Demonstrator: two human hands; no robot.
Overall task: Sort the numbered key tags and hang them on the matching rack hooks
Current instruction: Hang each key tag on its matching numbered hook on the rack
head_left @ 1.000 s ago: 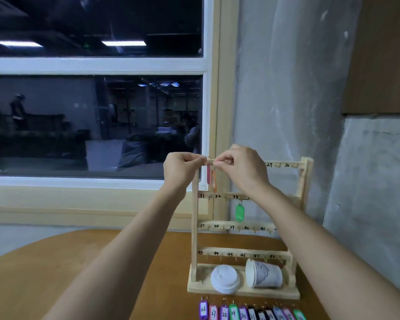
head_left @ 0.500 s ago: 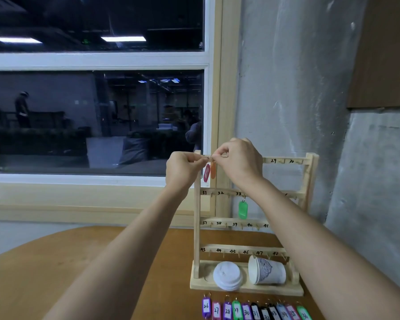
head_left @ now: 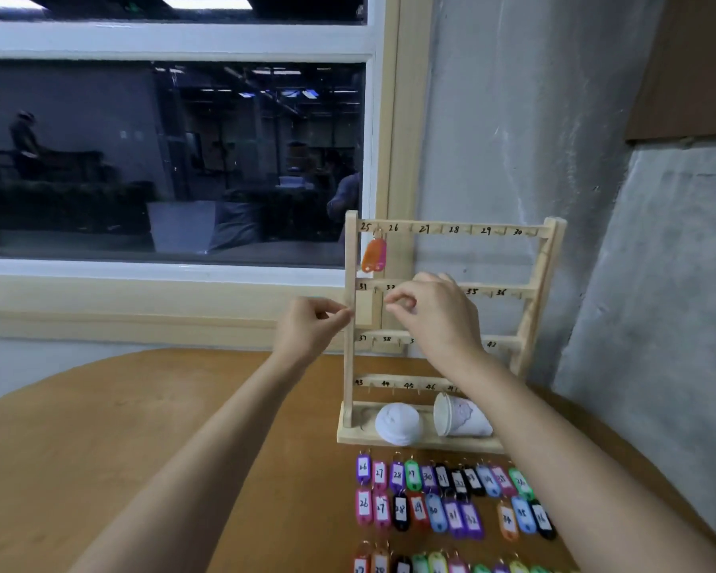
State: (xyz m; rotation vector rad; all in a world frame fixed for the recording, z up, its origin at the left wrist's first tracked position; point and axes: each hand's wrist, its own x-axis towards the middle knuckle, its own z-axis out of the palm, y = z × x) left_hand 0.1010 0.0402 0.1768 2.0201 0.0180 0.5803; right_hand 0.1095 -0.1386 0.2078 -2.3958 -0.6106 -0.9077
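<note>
A wooden rack [head_left: 530, 308] with numbered hook rails stands on the table against the wall. An orange tag and a pink tag [head_left: 373, 255] hang together from the hook by number 25. My left hand [head_left: 313, 330] hovers beside the rack's left post, fingers pinched with nothing visible in them. My right hand [head_left: 433, 314] is in front of the second and third rails, fingers curled and empty, hiding some hooks. Rows of coloured numbered key tags [head_left: 439, 498] lie flat on the table before the rack.
A white lid [head_left: 398, 423] and a tipped white paper cup [head_left: 461, 416] rest on the rack's base. The round wooden table [head_left: 141, 428] ends at a curved left edge. A window and a grey wall stand behind.
Both hands have come down from the top rail, leaving the orange and pink tags hanging at hook 25. The view has tilted down, showing more tags on the table.
</note>
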